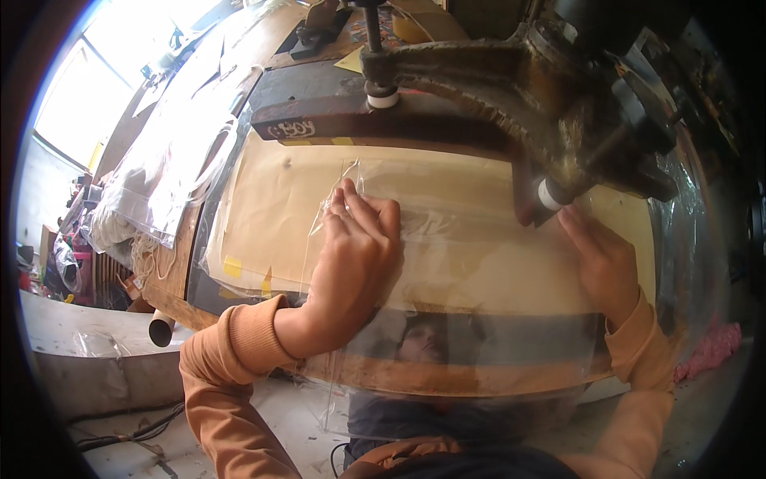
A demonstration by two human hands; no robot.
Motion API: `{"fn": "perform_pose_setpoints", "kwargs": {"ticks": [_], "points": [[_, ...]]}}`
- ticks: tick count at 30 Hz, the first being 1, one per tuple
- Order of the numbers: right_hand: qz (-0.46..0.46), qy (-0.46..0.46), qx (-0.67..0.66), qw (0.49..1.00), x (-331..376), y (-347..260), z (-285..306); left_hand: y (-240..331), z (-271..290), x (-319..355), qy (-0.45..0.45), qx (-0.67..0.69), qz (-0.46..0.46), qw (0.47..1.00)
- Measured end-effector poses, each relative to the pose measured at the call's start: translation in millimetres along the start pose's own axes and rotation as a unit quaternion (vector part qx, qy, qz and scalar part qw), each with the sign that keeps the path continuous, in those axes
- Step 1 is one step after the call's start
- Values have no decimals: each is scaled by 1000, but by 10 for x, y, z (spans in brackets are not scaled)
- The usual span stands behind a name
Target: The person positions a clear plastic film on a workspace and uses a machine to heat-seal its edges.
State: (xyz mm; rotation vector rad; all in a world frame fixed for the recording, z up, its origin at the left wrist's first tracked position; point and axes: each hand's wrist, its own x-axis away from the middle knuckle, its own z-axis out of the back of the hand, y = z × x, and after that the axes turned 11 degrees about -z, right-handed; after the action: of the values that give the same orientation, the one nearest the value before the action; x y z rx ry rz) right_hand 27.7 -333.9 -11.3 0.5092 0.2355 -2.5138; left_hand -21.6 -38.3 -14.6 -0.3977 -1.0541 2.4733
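Both hands, left hand [357, 254] and right hand [600, 259], are pressing fingers-together on the thin clear plastic sheet [471, 239], which looks floppy and slippery, so best gripped at edges.

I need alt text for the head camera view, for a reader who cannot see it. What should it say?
Two hands in orange sleeves press a clear plastic sheet flat on a tan work surface under a heavy, worn metal machine arm. The left hand lies spread on the sheet; the right hand rests near the machine's head. More clear plastic is piled at left.
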Motion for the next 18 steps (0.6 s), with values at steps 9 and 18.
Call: {"fn": "perform_pose_setpoints", "kwargs": {"ticks": [9, 18], "points": [[-11, 8, -22, 1000, -15, -6, -30, 4, -33, -7, 2, -13, -2, 1000], [-8, 11, 5, 1000, 6, 3, -6, -6, 18, 4, -4, -12, -9, 1000]]}}
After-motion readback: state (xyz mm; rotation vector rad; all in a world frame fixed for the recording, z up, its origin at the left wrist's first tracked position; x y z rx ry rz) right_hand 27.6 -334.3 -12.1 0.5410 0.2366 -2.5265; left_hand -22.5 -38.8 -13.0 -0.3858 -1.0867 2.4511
